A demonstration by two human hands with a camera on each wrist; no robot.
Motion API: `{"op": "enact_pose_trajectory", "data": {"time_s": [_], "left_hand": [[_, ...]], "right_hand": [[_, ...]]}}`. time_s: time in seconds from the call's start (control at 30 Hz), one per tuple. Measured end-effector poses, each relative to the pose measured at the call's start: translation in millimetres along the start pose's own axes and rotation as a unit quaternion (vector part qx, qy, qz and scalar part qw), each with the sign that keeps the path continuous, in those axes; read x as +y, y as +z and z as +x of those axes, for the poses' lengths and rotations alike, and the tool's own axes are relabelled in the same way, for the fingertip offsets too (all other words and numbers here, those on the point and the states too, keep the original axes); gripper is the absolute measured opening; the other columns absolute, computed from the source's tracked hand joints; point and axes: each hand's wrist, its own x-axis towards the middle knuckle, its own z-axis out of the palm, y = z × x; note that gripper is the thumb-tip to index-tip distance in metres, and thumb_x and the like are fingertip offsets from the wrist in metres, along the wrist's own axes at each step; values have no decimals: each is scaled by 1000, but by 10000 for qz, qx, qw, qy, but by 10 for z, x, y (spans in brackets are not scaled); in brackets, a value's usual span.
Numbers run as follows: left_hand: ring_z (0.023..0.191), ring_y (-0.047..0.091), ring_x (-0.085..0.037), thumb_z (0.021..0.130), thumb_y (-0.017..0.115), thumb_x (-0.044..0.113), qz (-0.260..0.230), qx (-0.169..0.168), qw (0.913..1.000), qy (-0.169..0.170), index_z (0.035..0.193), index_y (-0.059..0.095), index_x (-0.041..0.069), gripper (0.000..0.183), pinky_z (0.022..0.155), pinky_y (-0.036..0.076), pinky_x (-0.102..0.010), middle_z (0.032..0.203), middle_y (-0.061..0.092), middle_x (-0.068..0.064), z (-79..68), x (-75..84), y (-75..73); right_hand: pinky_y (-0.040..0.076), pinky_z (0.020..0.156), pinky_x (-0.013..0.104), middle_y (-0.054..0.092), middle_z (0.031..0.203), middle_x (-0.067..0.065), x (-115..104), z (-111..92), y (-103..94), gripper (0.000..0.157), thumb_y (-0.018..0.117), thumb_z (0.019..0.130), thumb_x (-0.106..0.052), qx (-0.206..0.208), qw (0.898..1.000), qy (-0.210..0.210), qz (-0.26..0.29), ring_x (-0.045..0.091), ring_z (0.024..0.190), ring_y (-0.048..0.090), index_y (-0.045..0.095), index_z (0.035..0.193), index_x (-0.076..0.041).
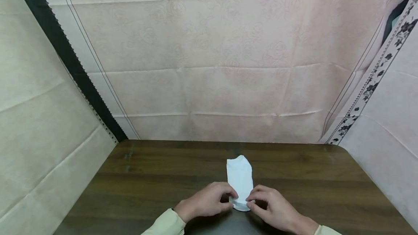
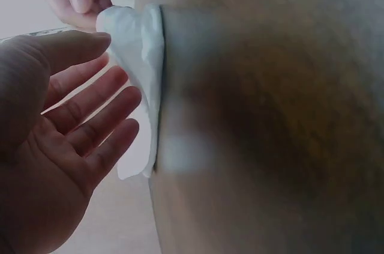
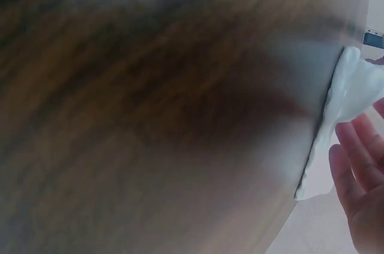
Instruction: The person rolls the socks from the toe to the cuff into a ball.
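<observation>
A long, narrow piece of white cloth (image 1: 239, 177), shaped rather like a sock, lies on the brown wooden table. Its far end is slanted, and its near end is rounded with a raised fold. My left hand (image 1: 213, 199) pinches the near left edge between thumb and index finger. At the near right edge, my right hand (image 1: 272, 206) pinches the cloth the same way. In the left wrist view the raised part of the cloth (image 2: 129, 29) stands up between the hands, while the left hand's other fingers (image 2: 123, 140) spread loosely alongside. The right wrist view shows the cloth (image 3: 345, 101) lifted near the right fingers.
The wooden table (image 1: 156, 169) has rounded far corners. Behind it hangs a pale patterned cloth wall (image 1: 212, 64) with crease lines. More cloth hangs on the left (image 1: 39, 137) and on the right, where a floral border (image 1: 369, 86) runs down it.
</observation>
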Motion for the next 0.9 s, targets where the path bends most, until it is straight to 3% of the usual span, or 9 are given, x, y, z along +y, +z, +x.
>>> {"op": "enact_pose_trajectory", "data": {"time_s": [0.17, 0.4, 0.53, 0.67, 0.9], "left_hand": [[97, 56, 2, 93, 74, 14, -28, -164, 9998, -90, 110, 72, 18, 18, 85, 48, -20, 106, 63, 18, 22, -23, 20], [96, 56, 5, 92, 75, 14, 41, -248, 9996, -96, 109, 72, 18, 17, 85, 48, -19, 104, 64, 19, 38, -43, 36], [95, 57, 6, 92, 75, 14, 5, -261, 9996, -130, 108, 73, 17, 16, 84, 49, -19, 102, 65, 19, 34, -56, 45], [93, 57, 5, 91, 76, 14, 23, -221, 9997, -95, 106, 73, 18, 16, 83, 49, -19, 101, 65, 19, 37, -55, 61], [89, 57, 5, 89, 78, 13, 151, -13, 9999, -42, 100, 72, 18, 15, 80, 48, -16, 95, 64, 18, 56, -45, 107]], "right_hand": [[52, 68, 26, 61, 99, -15, -4, 7, 41, 13, 80, 88, -26, -106, 9991, 48, -400, 3, 82, 60, 71, 97, -27], [51, 66, 23, 59, 98, -17, 19, 0, 90, 19, 85, 82, -19, -255, 9965, 11, -791, 0, 82, 57, 70, 93, -25], [50, 67, 22, 57, 97, -16, 36, -3, 115, 22, 86, 80, -15, -225, 9935, -211, -1099, 1, 83, 55, 69, 91, -23], [49, 68, 21, 56, 96, -14, 53, -1, 140, 24, 87, 78, -12, -111, 9887, -487, -1416, 2, 84, 54, 68, 89, -22], [48, 68, 20, 55, 96, -13, 74, -1, 178, 23, 85, 80, -12, -15, 9868, -568, -1519, 2, 85, 52, 66, 87, -22]]}}
